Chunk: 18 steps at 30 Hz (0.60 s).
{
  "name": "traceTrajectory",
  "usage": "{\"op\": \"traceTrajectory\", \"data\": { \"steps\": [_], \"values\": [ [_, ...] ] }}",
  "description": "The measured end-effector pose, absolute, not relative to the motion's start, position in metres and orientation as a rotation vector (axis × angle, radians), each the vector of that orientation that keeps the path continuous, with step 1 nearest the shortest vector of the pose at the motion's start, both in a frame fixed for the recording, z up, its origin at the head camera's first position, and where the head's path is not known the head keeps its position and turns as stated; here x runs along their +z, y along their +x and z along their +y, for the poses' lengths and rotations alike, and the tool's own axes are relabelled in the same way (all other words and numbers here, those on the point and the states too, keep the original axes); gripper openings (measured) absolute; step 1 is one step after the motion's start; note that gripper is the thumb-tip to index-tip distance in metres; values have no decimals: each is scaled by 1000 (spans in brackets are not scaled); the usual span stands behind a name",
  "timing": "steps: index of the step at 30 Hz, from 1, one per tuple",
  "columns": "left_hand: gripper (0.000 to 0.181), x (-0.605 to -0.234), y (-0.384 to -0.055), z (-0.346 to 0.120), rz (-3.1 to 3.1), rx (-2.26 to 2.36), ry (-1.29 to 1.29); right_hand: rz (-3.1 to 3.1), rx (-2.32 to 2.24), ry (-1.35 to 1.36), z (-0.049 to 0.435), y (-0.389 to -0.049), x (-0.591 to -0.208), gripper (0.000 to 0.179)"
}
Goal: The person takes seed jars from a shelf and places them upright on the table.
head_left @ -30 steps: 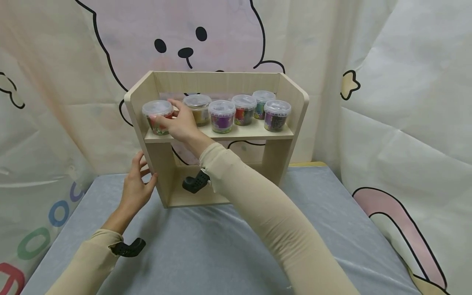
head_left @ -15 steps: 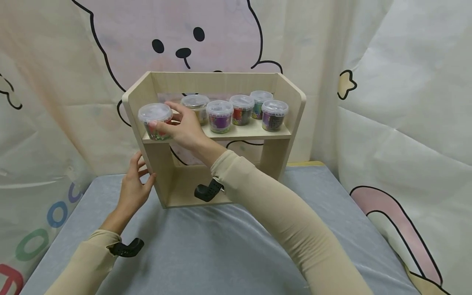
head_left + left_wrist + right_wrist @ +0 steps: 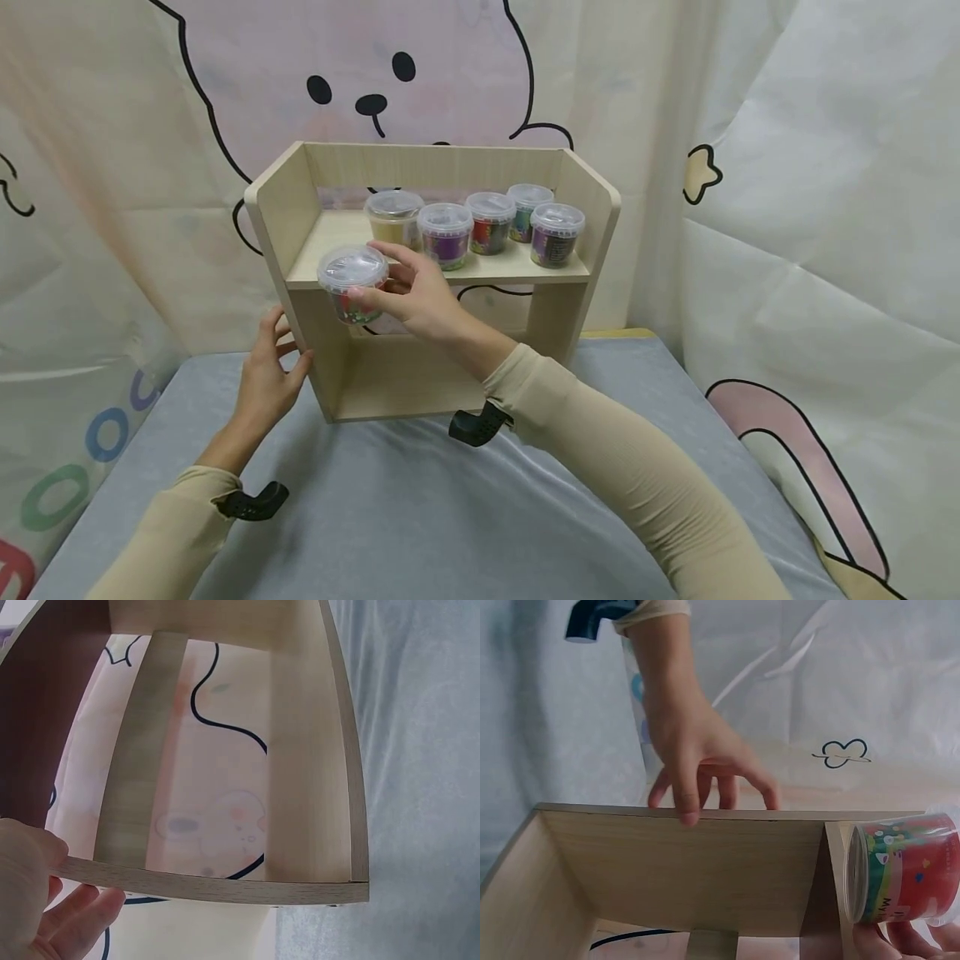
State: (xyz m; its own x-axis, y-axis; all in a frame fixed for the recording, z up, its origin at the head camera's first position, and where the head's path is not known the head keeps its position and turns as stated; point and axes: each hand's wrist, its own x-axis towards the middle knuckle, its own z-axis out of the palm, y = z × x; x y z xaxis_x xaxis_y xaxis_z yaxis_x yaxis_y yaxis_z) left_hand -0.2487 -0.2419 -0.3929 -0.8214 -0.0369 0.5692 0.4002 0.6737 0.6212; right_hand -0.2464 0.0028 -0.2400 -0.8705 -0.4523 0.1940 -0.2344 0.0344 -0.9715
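Note:
My right hand (image 3: 431,300) grips a lidded plastic tub (image 3: 352,283) between thumb and fingers. The tub hangs in front of the upper board, its clear lid upward in the head view. Its red and green printed label shows in the right wrist view, where my fingertips (image 3: 904,941) press its side. A pale wooden two-tier shelf (image 3: 442,156) stands on the table. With thumb and fingers on either side of its left panel, my left hand (image 3: 266,379) holds the shelf; the thumb (image 3: 34,844) shows at the panel's edge in the left wrist view.
Several more lidded tubs stand on the upper board, among them a yellowish one (image 3: 393,218), a purple one (image 3: 446,237) and a dark one (image 3: 557,236) near the right panel. A blue-grey cloth (image 3: 420,517) covers the table. Printed curtains (image 3: 810,250) hang around it.
The tub in my right hand has come off the left end of the upper board, moving forward, down and to the right. My left hand stays on the side panel.

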Motion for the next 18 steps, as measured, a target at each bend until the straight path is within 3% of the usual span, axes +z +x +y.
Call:
{"op": "traceTrajectory", "data": {
  "steps": [18],
  "values": [
    [85, -391, -249, -241, -2351, -1037, -278, 2045, -1860, -904, 23, -223, -300, 61]
  ]
}}
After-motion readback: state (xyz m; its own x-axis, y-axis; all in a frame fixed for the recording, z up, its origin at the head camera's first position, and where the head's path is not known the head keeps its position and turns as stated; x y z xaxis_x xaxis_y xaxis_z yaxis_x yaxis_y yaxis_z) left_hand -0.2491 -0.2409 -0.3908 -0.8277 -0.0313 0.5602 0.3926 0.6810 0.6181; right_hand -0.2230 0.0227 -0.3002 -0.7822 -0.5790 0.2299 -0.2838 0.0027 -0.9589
